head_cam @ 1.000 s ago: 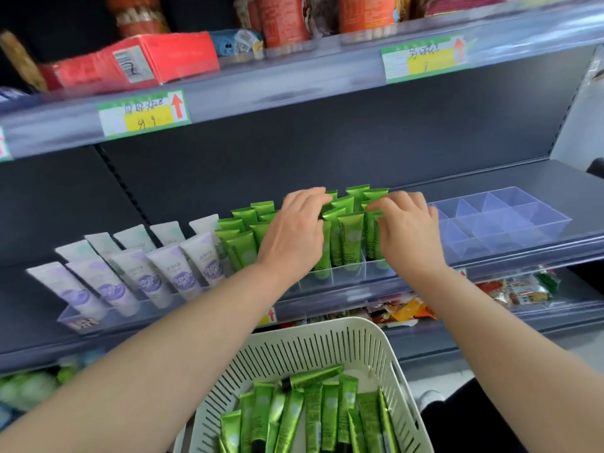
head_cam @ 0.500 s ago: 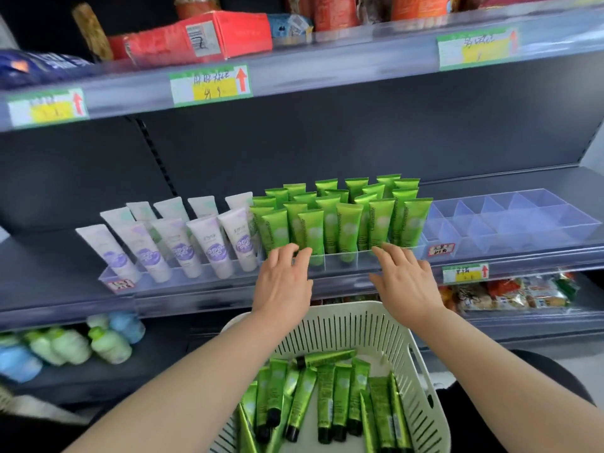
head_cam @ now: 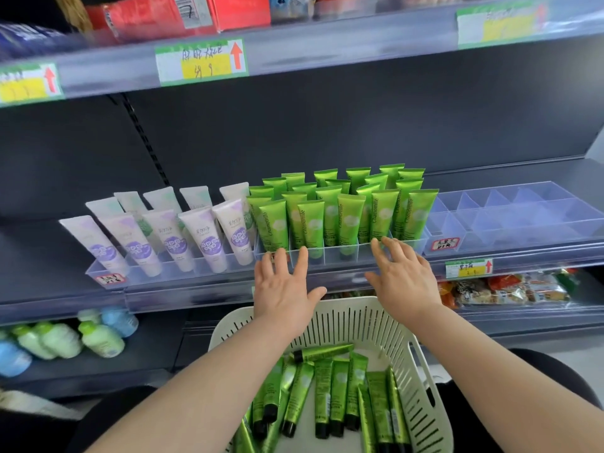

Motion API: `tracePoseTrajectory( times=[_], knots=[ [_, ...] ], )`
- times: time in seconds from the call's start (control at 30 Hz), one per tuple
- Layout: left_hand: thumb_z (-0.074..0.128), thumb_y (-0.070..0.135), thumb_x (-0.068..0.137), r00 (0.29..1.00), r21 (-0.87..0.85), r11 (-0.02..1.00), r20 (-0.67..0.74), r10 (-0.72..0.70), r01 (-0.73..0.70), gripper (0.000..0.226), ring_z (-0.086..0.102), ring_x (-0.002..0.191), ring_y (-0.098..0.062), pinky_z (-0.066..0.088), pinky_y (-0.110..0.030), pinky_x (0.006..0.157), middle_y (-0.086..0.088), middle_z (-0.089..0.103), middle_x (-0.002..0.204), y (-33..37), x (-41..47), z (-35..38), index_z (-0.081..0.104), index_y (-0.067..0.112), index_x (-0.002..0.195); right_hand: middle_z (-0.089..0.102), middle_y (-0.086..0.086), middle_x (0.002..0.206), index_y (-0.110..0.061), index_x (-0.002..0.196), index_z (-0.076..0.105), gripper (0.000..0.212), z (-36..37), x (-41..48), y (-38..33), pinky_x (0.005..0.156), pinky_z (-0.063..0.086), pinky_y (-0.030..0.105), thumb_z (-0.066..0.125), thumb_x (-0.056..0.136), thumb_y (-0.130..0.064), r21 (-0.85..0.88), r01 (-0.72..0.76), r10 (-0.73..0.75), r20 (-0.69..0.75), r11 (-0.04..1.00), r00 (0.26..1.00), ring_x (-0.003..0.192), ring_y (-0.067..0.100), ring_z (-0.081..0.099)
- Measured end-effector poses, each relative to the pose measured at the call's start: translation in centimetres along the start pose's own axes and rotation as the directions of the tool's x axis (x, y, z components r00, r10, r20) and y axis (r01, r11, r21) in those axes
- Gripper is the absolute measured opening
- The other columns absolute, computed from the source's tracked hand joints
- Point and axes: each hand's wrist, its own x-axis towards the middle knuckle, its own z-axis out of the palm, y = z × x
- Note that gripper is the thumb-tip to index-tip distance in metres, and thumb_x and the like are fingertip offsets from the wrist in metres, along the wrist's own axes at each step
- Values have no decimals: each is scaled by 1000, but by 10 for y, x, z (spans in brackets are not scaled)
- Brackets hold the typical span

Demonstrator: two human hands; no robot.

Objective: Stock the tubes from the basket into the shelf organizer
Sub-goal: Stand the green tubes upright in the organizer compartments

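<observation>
**Drawn back, empty**

Since a second ago my left hand (head_cam: 283, 289) and right hand (head_cam: 404, 278) have left the upright green plastic tubes (head_cam: 346, 212) in the clear compartmented shelf organizer (head_cam: 330, 255) and hover with fingers spread. More lie in the cream slotted basket (head_cam: 405, 342).

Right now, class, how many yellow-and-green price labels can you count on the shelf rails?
4 price labels: three on the upper rail, left, middle, right; one on the lower rail. Another may hide behind the left hand.
</observation>
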Motion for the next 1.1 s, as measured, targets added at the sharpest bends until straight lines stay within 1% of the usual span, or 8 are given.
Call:
tracePoseTrajectory(
  times=[0.17, 0.3, 0.43, 0.57, 0.73, 0.9, 1.1],
  knots=[
    [30, 71, 89, 1000, -19, 1000, 23, -14, 15, 82, 14, 138, -39, 16, -50, 116, -15, 17, 152, 5, 11, -3, 3, 28, 153, 15, 1, 157, -21, 150, 11, 67, 0, 11, 0, 115, 18, 42, 35, 96, -52, 13, -13, 13, 39, 1000, 999, 144, 21, 11],
    [32, 70, 90, 999, -25, 1000, 50, -15, 16, 83, 13, 140, -39, 16, -48, 116, -16, 16, 152, 6, 23, -8, 3, 26, 154, 17, 1, 156, -22, 150, 13, 68, -2, 23, 0, 115, 20, 43, 36, 95, -54, 21, -22, 21, 55, 1000, 998, 144, 21, 13],
    [33, 70, 89, 998, -10, 1000, 60, -17, 17, 83, 17, 138, -38, 18, -46, 116, -16, 19, 150, 5, 37, -13, 5, 25, 153, 20, 2, 155, -22, 150, 15, 69, -2, 37, 1, 114, 23, 42, 38, 94, -55, 16, -23, 22, 59, 1000, 998, 143, 22, 16],
    [35, 71, 88, 997, -1, 1000, 75, -16, 16, 85, 20, 135, -38, 22, -46, 114, -15, 22, 148, 7, 50, -13, 6, 25, 153, 19, 2, 155, -22, 150, 14, 70, -1, 51, 2, 114, 23, 43, 38, 94, -55, 16, -30, 28, 74, 999, 997, 142, 22, 16],
    [37, 71, 88, 996, -38, 999, 80, -26, 29, 85, 18, 137, -39, 22, -46, 115, -15, 21, 149, 5, 69, -9, 7, 26, 153, 21, 2, 154, -21, 149, 15, 70, 2, 70, 4, 111, 27, 45, 39, 93, -56, 15, -36, 34, 82, 999, 996, 141, 24, 20],
    [37, 72, 87, 998, -30, 999, 58, -23, 25, 86, 21, 135, -39, 25, -46, 112, -16, 23, 148, 4, 90, -4, 10, 25, 153, 23, 3, 153, -20, 149, 16, 70, 5, 90, 5, 109, 30, 45, 40, 93, -55, 16, -44, 42, 89, 999, 995, 140, 25, 21],
    [38, 73, 86, 999, -26, 999, 34, -30, 31, 86, 23, 133, -40, 26, -46, 111, -16, 25, 147, 3, 111, 3, 11, 24, 152, 22, 4, 154, -20, 149, 17, 71, 10, 110, 5, 110, 29, 44, 42, 93, -55, 36, -64, 60, 88, 997, 994, 141, 25, 20]
  ],
)
